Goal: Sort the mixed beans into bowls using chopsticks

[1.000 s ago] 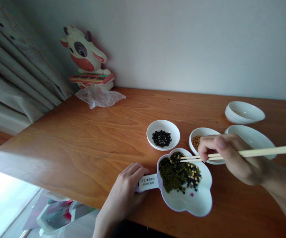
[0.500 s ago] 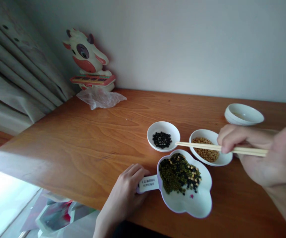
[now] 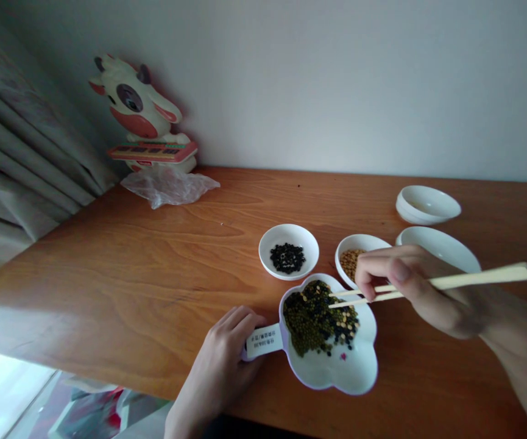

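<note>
My left hand (image 3: pixel 229 344) is closed around the labelled handle of a flower-shaped dish (image 3: pixel 354 369) with a lilac rim. In the dish lie mixed beans (image 3: pixel 309 326), mostly green, with black and yellow ones among them. My right hand (image 3: pixel 421 286) grips a pair of chopsticks (image 3: pixel 468 279), their tips slightly parted over the beans; I cannot make out anything between them. Just behind the dish are a white bowl (image 3: pixel 267 262) of black beans (image 3: pixel 287 258) and a white bowl (image 3: pixel 368 241) of yellow beans (image 3: pixel 349 263), partly hidden by my right hand.
Two more white bowls stand at the right: a rear bowl (image 3: pixel 427 206) and a nearer bowl (image 3: pixel 441 242) behind my right hand. A cow-shaped toy keyboard (image 3: pixel 147 116) and a crumpled plastic bag (image 3: pixel 167 188) are at the back left, by a curtain (image 3: pixel 25 152).
My right hand has moved left and toward me, bringing the chopstick tips from beside the black-bean bowl to over the dish. My left hand still holds the handle. The view has shifted slightly.
</note>
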The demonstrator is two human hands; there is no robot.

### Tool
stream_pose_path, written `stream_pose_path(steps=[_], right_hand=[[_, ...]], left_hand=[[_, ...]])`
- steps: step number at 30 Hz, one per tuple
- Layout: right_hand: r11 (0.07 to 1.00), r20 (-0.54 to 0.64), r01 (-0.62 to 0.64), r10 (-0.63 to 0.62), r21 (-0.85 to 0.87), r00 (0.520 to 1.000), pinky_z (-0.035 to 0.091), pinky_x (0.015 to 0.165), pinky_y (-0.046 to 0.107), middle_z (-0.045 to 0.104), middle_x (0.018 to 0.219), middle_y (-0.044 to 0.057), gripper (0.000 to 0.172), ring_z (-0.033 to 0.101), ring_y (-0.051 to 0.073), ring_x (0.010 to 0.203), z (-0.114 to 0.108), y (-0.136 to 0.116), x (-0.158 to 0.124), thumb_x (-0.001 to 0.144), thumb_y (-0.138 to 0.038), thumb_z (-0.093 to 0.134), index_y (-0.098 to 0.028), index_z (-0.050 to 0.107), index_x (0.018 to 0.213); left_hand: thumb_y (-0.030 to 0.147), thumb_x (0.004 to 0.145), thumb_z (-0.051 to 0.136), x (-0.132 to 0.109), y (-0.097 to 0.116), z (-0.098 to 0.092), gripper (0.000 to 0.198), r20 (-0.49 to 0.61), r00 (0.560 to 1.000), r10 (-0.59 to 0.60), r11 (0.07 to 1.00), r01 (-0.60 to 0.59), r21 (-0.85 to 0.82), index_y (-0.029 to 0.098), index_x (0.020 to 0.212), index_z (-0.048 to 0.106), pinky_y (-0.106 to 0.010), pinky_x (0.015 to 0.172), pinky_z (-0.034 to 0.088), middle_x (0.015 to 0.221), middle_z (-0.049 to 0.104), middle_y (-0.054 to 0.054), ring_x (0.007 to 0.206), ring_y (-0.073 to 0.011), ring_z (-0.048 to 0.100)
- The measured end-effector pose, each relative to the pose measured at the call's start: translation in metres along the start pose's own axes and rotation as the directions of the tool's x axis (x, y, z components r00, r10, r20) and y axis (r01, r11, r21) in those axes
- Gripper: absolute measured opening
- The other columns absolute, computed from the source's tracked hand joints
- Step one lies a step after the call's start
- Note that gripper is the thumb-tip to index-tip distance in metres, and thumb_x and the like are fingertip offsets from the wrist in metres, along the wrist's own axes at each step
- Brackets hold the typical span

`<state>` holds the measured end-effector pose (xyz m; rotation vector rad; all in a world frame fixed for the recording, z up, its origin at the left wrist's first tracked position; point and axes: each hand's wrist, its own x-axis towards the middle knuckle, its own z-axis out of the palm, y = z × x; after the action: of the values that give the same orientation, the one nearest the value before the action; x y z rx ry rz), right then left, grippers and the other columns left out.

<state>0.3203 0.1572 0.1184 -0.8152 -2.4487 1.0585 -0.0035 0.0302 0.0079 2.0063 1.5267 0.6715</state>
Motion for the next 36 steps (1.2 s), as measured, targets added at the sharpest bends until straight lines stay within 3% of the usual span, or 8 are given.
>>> stream_pose_path(steps=[13, 36], right_hand=[[0.997, 0.016, -0.073, 0.073, -0.039, 0.997, 0.04, 0.067, 0.034, 0.057, 0.071, 0.0, 0.065, 0.05, 0.015, 0.064, 0.0071, -0.001, 0.0048, 0.113, -0.06, 0.021, -0.023, 0.061, 0.078], [0.999, 0.024, 0.012, -0.011, -0.035, 1.0, 0.04, 0.067, 0.033, 0.059, 0.072, 0.0, 0.063, 0.051, 0.015, 0.066, 0.0076, -0.0036, 0.0056, 0.114, -0.059, 0.021, -0.022, 0.059, 0.079]], left_hand=[[0.013, 0.097, 0.065, -0.0019, -0.0035, 0.0021, 0.014, -0.016, 1.0, 0.005, 1.0, -0.005, 0.003, 0.024, 0.105, 0.07, -0.03, 0.079, 0.052, 0.1, 0.071, -0.003, 0.088, -0.0202, 0.068], [0.017, 0.098, 0.067, -0.0019, -0.0038, 0.0025, 0.01, -0.035, 0.999, 0.026, 1.0, -0.026, 0.007, 0.024, 0.104, 0.07, -0.029, 0.077, 0.053, 0.099, 0.072, -0.004, 0.086, -0.02, 0.07]])
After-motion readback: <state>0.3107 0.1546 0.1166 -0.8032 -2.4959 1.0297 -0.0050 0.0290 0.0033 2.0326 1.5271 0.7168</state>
